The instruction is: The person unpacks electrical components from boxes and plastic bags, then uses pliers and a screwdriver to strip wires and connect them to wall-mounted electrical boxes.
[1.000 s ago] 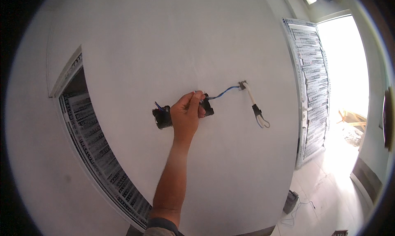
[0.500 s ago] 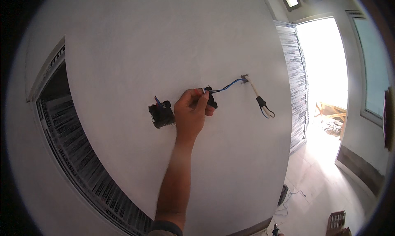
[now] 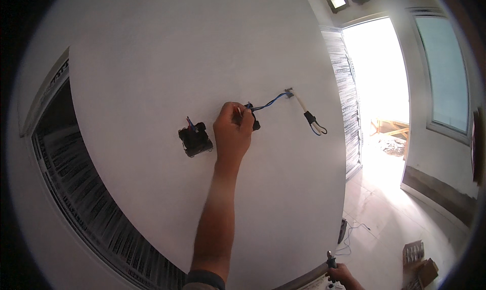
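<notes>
My left hand (image 3: pixel 233 130) reaches up to the white wall, its thumb and fingers pinched on thin wire ends. The hand partly covers a black wall box (image 3: pixel 256 124). Twisted blue and black wires (image 3: pixel 273 101) run from beside the fingers to a small hole (image 3: pixel 289 92) in the wall. Left of the hand, a second black wall box (image 3: pixel 195 139) sits in the wall, short blue and red wires sticking out of its top. At the lower right my right hand (image 3: pixel 342 274) grips pliers (image 3: pixel 331 260) by their dark handles, jaws pointing up.
A white cable (image 3: pixel 299 101) hangs from the hole, wrapped in black tape (image 3: pixel 309 117) above looped ends. A dark door frame (image 3: pixel 55 133) stands left, a bright doorway (image 3: pixel 377 77) right. On the tiled floor lie a thin cord (image 3: pixel 349 239) and an opened cardboard box (image 3: pixel 428 272).
My right hand with the pliers has risen into view at the lower right. My left hand has shifted slightly left from the nearer box, still pinching. The whole view has turned a little right.
</notes>
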The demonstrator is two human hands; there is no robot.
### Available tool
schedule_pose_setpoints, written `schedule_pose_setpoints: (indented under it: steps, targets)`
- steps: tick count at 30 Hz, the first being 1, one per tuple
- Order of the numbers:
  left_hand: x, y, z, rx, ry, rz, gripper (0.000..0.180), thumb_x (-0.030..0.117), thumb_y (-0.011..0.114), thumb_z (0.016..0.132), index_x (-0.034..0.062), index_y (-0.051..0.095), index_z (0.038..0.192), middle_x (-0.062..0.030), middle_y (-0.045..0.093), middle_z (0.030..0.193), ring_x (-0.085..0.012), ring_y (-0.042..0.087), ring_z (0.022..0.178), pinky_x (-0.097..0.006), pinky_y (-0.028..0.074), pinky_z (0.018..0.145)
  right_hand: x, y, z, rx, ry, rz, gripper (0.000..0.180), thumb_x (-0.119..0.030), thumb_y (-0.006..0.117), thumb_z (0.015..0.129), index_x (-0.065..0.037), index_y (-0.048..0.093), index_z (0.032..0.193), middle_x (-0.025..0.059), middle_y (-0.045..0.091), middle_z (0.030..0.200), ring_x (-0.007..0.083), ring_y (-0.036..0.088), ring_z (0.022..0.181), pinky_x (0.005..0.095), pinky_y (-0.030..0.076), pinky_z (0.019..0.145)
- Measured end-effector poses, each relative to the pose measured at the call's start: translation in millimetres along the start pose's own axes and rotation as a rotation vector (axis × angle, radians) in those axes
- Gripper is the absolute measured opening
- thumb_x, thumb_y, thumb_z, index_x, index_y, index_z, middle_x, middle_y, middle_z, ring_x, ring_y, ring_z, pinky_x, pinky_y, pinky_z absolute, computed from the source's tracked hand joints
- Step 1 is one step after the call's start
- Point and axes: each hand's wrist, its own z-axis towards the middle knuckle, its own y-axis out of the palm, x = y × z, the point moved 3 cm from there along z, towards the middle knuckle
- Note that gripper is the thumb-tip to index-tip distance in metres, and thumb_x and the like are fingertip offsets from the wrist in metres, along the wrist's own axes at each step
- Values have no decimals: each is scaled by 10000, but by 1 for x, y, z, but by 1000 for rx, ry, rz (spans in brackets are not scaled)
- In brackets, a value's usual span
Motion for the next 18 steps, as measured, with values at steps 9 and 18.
schedule_pose_setpoints:
  steps: [9,18]
  targets:
    - [9,-3,0,-17,-184,-92,134,106,704,956,-7,665,1015,-60,695,809,-97,655,627,-244,533,541,-60,7,-9,-7,-70,-98,307,-223,703,846,62,710,962,130,745,826,217,716,678,356,569,621]
    - [12,-5,-7,132,-193,-98,129,65,730,932,-17,664,1007,-101,727,863,-130,709,673,-264,602,589,-43,16,-2,-72,-29,-104,326,-231,689,857,62,702,1001,137,751,852,218,719,678,352,567,616]
